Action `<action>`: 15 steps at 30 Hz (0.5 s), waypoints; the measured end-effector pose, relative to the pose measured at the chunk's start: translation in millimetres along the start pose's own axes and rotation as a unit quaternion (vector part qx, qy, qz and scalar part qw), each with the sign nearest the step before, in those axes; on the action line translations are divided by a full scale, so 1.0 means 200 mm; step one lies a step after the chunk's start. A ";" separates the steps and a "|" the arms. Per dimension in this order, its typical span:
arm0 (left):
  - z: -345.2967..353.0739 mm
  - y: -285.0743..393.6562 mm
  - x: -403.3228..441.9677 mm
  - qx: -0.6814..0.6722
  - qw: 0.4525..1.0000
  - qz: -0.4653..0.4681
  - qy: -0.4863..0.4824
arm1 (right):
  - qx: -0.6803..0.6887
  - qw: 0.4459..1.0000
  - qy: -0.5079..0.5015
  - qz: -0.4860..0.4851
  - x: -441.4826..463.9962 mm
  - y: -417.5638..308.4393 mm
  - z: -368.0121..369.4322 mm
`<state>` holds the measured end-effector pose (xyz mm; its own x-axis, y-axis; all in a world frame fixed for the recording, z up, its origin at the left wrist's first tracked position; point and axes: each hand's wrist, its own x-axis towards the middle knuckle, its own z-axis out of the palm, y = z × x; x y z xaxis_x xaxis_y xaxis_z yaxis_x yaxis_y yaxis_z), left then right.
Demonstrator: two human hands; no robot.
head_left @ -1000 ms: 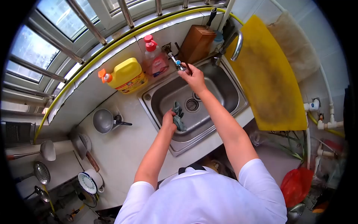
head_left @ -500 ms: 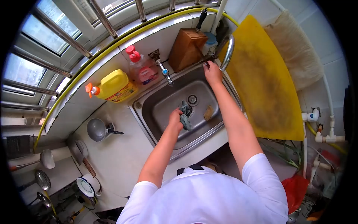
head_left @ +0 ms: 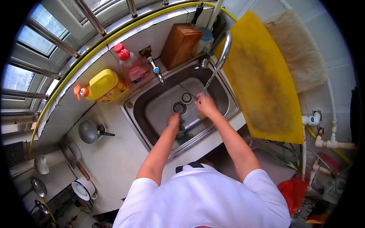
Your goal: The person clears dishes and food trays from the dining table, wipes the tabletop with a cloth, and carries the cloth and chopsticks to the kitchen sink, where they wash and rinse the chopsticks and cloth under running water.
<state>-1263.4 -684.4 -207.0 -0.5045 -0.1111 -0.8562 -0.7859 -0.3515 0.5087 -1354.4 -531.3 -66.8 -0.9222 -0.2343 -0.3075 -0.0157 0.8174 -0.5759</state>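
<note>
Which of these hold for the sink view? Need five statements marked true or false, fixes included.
1. Water runs from the curved faucet toward the right hand. True.
2. The left hand is on the short tap. False: it is down at the sink, next to the cloth.
3. The yellow bottle stands beside the red-capped bottle. True.
4. The grey pan is in the sink. False: it is on the counter.
5. A wooden block stands behind the sink. True.

Yellow jug stands beside red-pump bottle; wooden knife block further right. Large yellow board at right. On counter: grey pan, cleaver, enamel mug.
</note>
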 end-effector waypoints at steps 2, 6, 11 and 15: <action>0.14 0.18 -0.21 -0.053 0.998 0.019 0.003 | -0.023 0.999 -0.035 0.012 -0.03 0.05 0.08; 0.32 0.37 -0.36 -0.287 0.940 -0.081 -0.166 | 0.000 0.997 -0.073 -0.006 -0.07 -0.07 0.11; 0.27 0.29 -0.02 -0.420 0.902 -0.064 -0.074 | 0.034 0.987 0.121 -0.100 -0.06 -0.13 0.06; 0.19 0.31 0.01 -0.429 0.899 -0.077 -0.045 | 0.536 0.835 -0.050 0.109 0.02 -0.18 0.12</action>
<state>-1328.2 -671.2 -174.0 -0.4712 0.0618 -0.8798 -0.3028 -0.9482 0.0956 -1348.2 -573.8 -65.6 -0.8200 -0.2289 -0.5246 0.5535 -0.0831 -0.8287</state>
